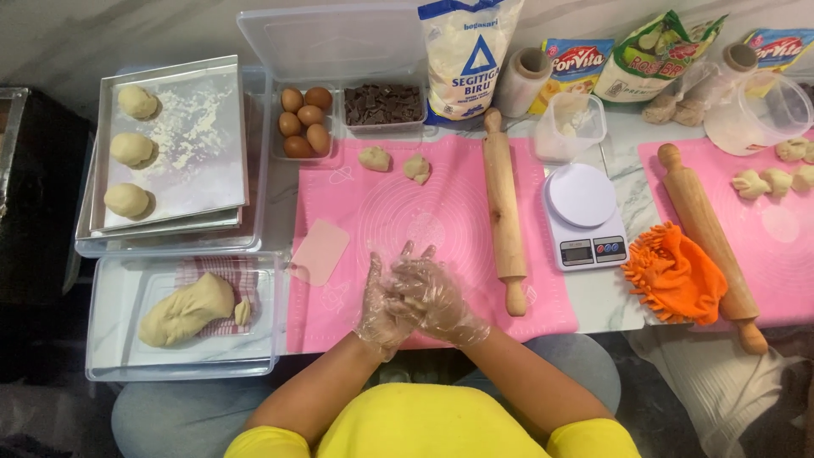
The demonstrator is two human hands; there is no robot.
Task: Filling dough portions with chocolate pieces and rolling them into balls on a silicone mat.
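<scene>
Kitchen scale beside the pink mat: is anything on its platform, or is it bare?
Bare. The kitchen scale shows its whole round white platform with nothing on it; the rolling pin lies beside it on the pink mat, apart.

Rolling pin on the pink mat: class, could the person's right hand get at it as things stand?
Probably yes. The rolling pin lies just right of the right hand, on the pink mat, with bare mat between them. Both gloved hands are pressed together, though.

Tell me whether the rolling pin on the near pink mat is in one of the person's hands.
No: the rolling pin lies untouched on the pink mat, right of the clasped hands.
</scene>
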